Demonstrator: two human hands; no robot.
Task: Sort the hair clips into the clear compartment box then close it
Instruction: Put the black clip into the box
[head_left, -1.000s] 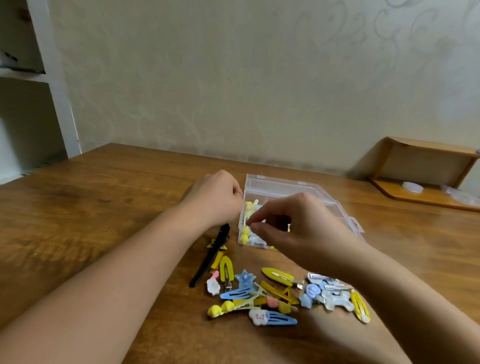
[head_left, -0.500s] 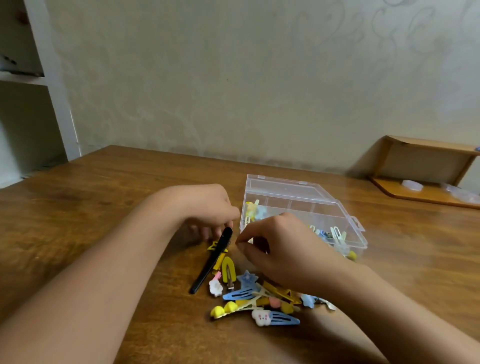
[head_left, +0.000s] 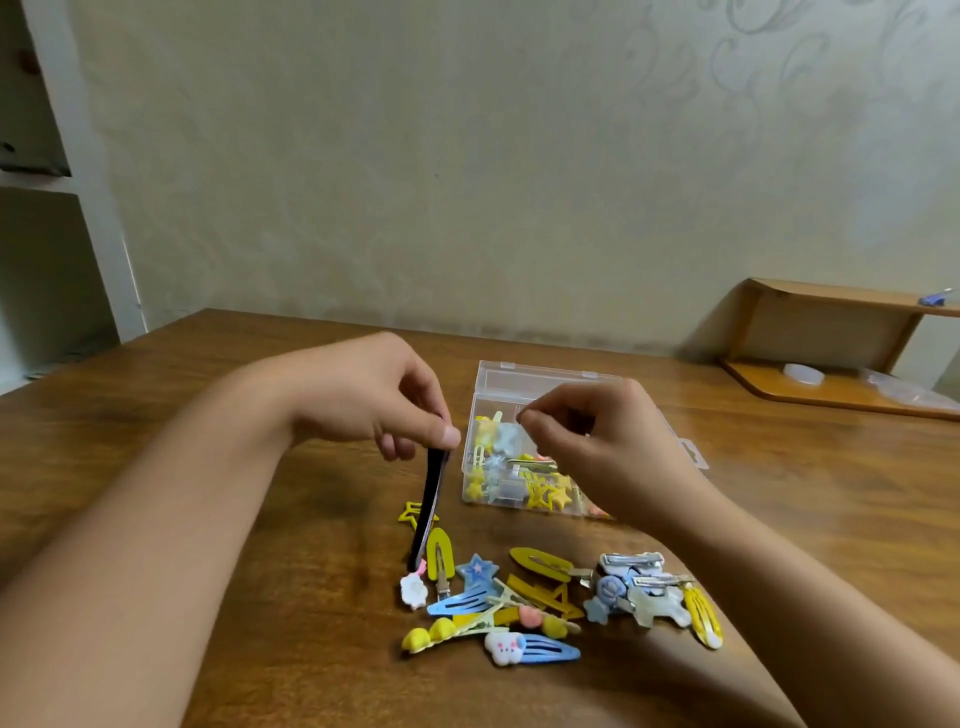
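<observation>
A clear compartment box (head_left: 540, 372) stands open on the wooden table (head_left: 810, 519), with yellow and pale blue clips in its near compartments. My left hand (head_left: 363, 397) pinches the top end of a long black hair clip (head_left: 431, 501), which hangs nearly upright with its lower end by the pile. My right hand (head_left: 610, 449) hovers over the box's front half, thumb and forefinger pinched on something small; only a dark tip shows. A pile of yellow, blue and white hair clips (head_left: 540, 597) lies in front of the box.
A low wooden shelf (head_left: 831, 332) sits at the table's far right corner with a white round thing on it. A white shelving unit (head_left: 83, 218) stands at the left beyond the table. The wall runs close behind the box.
My left hand has gripped the black clip and lifted its top end off the table. My right hand has risen from the pile to above the box, fingers pinched.
</observation>
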